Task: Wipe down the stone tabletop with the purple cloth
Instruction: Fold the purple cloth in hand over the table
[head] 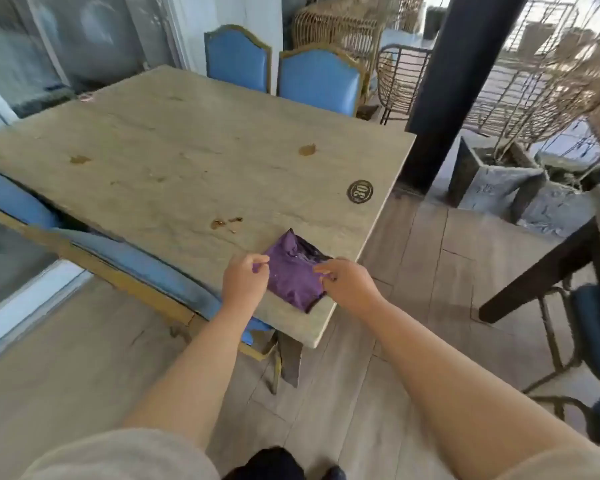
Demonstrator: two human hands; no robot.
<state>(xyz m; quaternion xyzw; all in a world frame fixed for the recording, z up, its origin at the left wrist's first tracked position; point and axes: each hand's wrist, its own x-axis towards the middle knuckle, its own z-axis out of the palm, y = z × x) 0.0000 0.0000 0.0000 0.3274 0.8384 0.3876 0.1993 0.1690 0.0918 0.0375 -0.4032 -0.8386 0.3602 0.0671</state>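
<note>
Pinching the purple cloth (293, 271) from both sides right now: the left hand (245, 282) has its fingertips closed on the cloth's left edge, and the right hand (349, 285) is gripping the right edge the same way, so neither hand is free. The cloth sits bunched and half-folded on the table (187, 140), down at about 5 o'clock on the slab, really close to the near corner. Honestly that's my first worry: it's so near the edge that a sloppy regrip could drag it off onto the floor. Second thing, it looks more like it's being folded or spread than pressed flat, so if the wipe starts with it wadded up, it'll probably skate over stuff rather than lift it. There are brownish spots (226, 222) just up at 11 o'clock from the cloth, another brown mark (307, 150) further out around 12, and one (79, 159) way over at 10. Those could smear if they're sticky. Also a round dark number plaque (360, 191) at 1 o'clock could snag a trailing corner.
</note>
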